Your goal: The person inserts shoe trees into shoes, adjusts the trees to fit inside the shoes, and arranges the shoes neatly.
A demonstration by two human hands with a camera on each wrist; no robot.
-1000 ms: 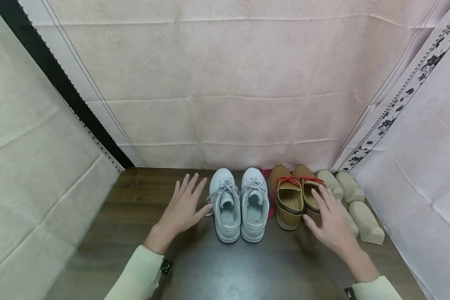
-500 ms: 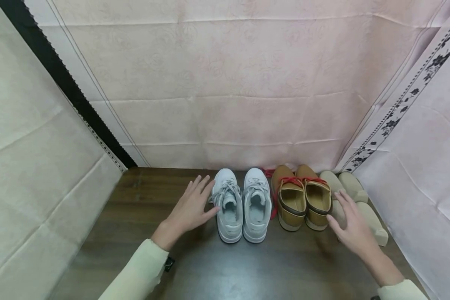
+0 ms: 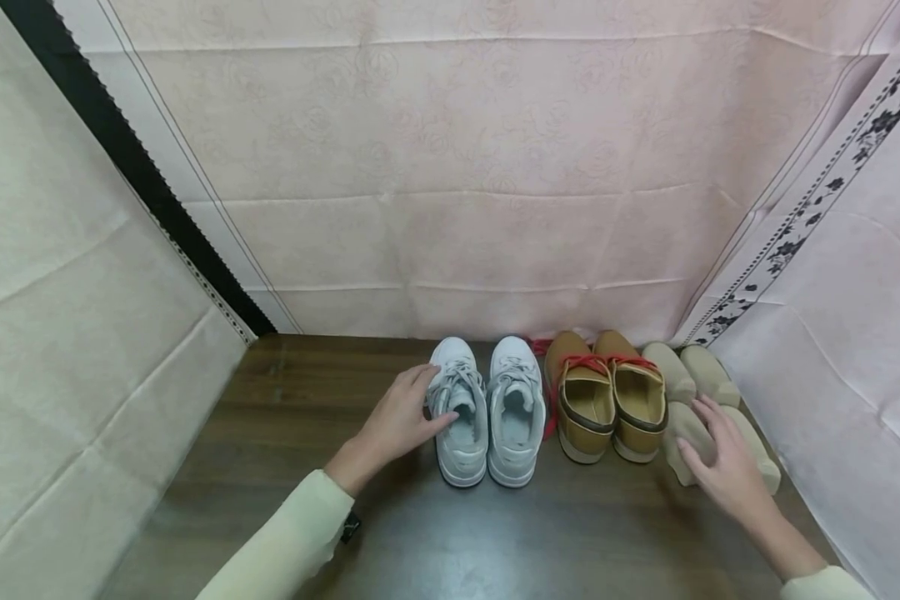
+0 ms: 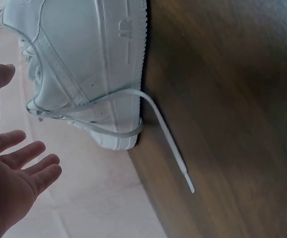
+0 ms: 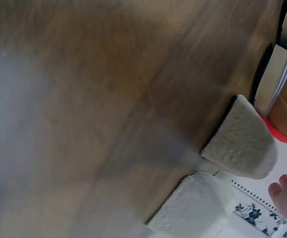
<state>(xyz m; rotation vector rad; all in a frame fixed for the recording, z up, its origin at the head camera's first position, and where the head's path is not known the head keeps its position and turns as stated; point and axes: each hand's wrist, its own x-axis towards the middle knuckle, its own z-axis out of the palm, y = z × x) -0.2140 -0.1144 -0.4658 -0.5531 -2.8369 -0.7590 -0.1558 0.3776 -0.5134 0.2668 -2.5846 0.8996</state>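
Observation:
Two white sneakers stand side by side, a left one (image 3: 461,454) and a right one (image 3: 516,425). My left hand (image 3: 400,419) hovers at the left sneaker, thumb over its opening. The left wrist view shows relaxed fingers apart from the shoe, and a loose lace (image 4: 166,126) trailing onto the wood. My right hand (image 3: 733,471) is above several beige moulded shoe inserts (image 3: 688,437), fingers slightly bent and holding nothing visible. In the right wrist view, only fingertips (image 5: 286,191) show, near two inserts (image 5: 243,141).
Tan shoes (image 3: 587,404) with red laces stand between the sneakers and the inserts. Pale patterned cloth (image 3: 450,167) rises behind the row, with more cloth on both sides. Dark wooden surface (image 3: 307,392) extends left and in front.
My right hand has moved right, from the tan shoes to over the beige inserts. My left hand has shifted right to the left sneaker, its fingers drawing closer together.

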